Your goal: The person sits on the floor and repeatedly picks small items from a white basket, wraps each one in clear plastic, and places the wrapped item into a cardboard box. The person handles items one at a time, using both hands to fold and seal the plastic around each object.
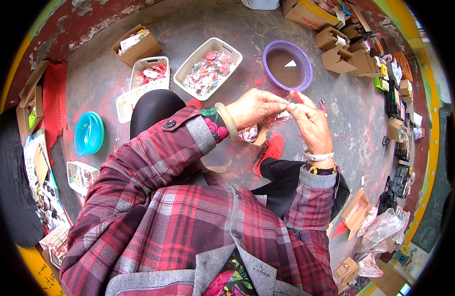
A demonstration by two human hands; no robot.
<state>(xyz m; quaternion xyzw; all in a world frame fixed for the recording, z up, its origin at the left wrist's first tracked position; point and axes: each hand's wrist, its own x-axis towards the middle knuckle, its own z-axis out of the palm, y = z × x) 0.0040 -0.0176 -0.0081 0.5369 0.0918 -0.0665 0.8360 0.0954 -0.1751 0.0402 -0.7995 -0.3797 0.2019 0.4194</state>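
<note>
My left hand [257,106] and my right hand [314,129] meet in front of me, fingertips almost touching. The left thumb and fingers are pinched together beside what looks like a thin, clear piece of plastic [283,116]; what exactly they grip is too small to tell. A slim red piece [297,97] sticks up from between the fingers of my right hand, which are closed. Beneath the hands, partly covered by them, a small cardboard box [260,140] holds shiny clear packets.
Ahead are a white basket of clear packets [208,92], a smaller basket of pink and red pieces [134,80] and a purple basin of brownish water [267,69]. Teal basins [89,134] stand at left. Cardboard boxes [338,60] and plastic bags [385,232] line the right side.
</note>
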